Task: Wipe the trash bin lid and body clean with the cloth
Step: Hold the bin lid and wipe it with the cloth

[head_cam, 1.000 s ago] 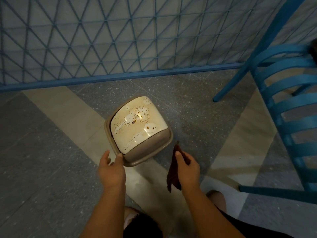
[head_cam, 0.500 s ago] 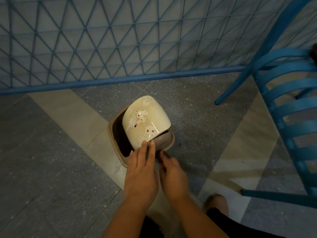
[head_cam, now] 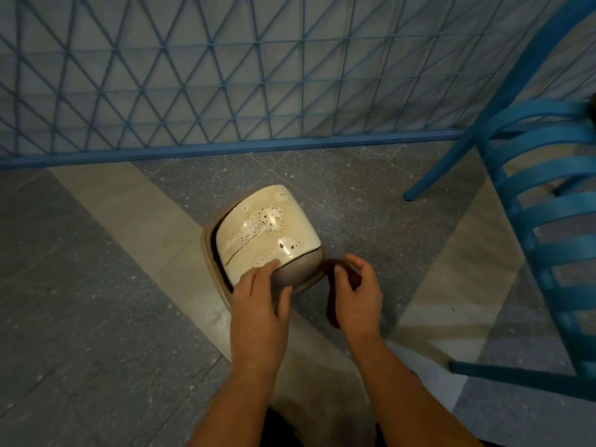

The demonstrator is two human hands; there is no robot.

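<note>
A small tan trash bin (head_cam: 211, 253) stands on the floor in the middle of the head view. Its cream swing lid (head_cam: 264, 233) is tilted and speckled with brown stains, and a dark gap shows along its left side. My left hand (head_cam: 258, 301) rests on the lid's near edge, fingers fairly straight, thumb against the bin's rounded front. My right hand (head_cam: 356, 291) is just right of the bin and pinches a dark brown cloth (head_cam: 332, 304) that hangs down below the fingers. The bin's body below the rim is mostly hidden.
A blue lattice fence (head_cam: 225, 91) with a low rail runs across the back. A blue slatted chair (head_cam: 548, 221) stands on the right, one leg reaching toward the bin. The floor is grey speckled tile with pale bands. My knee shows below.
My left hand went from the bin's left rim to the lid's near edge; the lid tipped open and has swung partly back. The right hand with the cloth moved up beside the bin.
</note>
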